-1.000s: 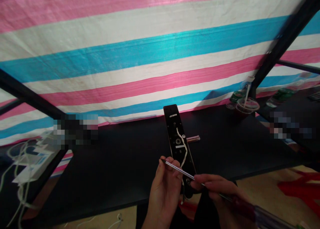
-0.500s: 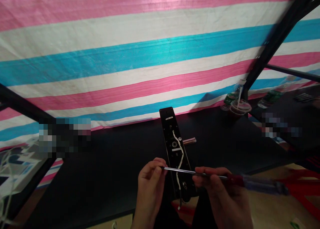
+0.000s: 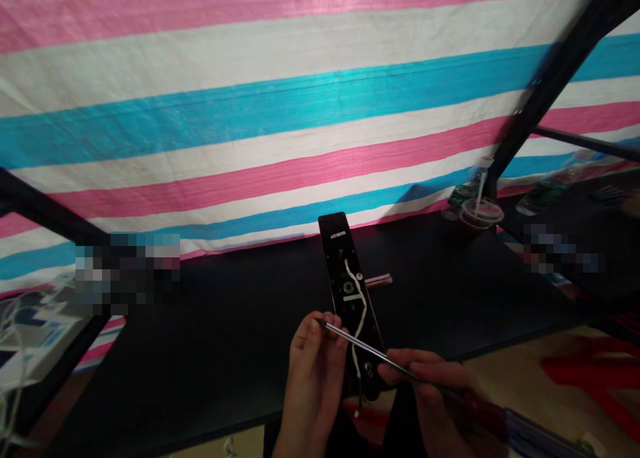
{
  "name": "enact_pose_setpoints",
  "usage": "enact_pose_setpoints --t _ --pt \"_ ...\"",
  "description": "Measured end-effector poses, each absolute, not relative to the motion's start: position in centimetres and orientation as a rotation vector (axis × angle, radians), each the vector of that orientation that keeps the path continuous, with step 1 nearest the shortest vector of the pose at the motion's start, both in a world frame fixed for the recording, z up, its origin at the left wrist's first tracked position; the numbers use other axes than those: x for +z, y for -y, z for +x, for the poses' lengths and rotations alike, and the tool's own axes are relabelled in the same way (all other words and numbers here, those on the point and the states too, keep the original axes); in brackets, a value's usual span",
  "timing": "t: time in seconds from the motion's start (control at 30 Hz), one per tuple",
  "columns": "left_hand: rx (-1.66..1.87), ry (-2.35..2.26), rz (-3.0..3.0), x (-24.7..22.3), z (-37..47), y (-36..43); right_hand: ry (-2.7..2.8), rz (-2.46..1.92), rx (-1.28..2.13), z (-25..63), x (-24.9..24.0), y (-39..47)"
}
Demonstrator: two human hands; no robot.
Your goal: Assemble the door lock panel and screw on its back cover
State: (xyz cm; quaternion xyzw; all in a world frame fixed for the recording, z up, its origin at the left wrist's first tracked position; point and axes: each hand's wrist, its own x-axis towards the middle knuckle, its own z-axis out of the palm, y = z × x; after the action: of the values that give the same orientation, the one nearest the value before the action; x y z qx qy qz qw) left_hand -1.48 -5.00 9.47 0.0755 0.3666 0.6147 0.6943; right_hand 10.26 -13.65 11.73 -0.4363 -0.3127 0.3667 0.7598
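My right hand [image 3: 435, 388] is closed around the shaft of a screwdriver [image 3: 363, 346], whose dark red and clear handle extends to the lower right. The thumb and fingers of my left hand [image 3: 315, 371] pinch the dark tip at the other end. Whether a small screw is also between them I cannot tell. Behind and below both hands lies a long black panel [image 3: 334, 248], resembling a door lock body, with round fittings and small white labels. A white cable [image 3: 363, 308] runs along it to a small plug near the table's front edge.
A small pinkish packet [image 3: 380, 281] lies right of the panel on the black table [image 3: 215, 351]. At the back right stand a lidded cup [image 3: 480, 215] with a straw and a plastic bottle [image 3: 457, 201]. Cables and a white box [image 3: 37, 351] sit left; red stools [image 3: 590, 371] stand right.
The screwdriver has tilted more steeply, its tip end rising and its handle dropping to the lower right. My left hand has moved slightly up and right; my right hand has moved slightly lower.
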Motion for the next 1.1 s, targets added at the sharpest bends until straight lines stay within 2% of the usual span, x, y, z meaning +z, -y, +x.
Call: enact_pose_setpoints --t 0.47,0.73,0.9,1.0,1.1 --pt "1.407 -0.920 0.586 9.7 -3.1 5.0 0.743 -0.909 0.966 14.6 12.3 12.5" --pt "1.534 -1.001 0.797 9.7 -1.6 5.1 0.417 -0.849 1.013 12.4 10.7 11.5" --pt "1.341 -1.208 1.239 6.5 -0.6 4.0 0.622 -0.818 0.740 14.5 11.1 6.5" --pt "1.313 -1.500 1.422 3.2 0.2 3.6 0.885 -0.929 0.476 16.8 12.1 -0.1" --pt "1.206 -1.438 1.408 0.4 0.8 3.8 1.140 -1.045 0.382 18.3 12.7 -7.0"
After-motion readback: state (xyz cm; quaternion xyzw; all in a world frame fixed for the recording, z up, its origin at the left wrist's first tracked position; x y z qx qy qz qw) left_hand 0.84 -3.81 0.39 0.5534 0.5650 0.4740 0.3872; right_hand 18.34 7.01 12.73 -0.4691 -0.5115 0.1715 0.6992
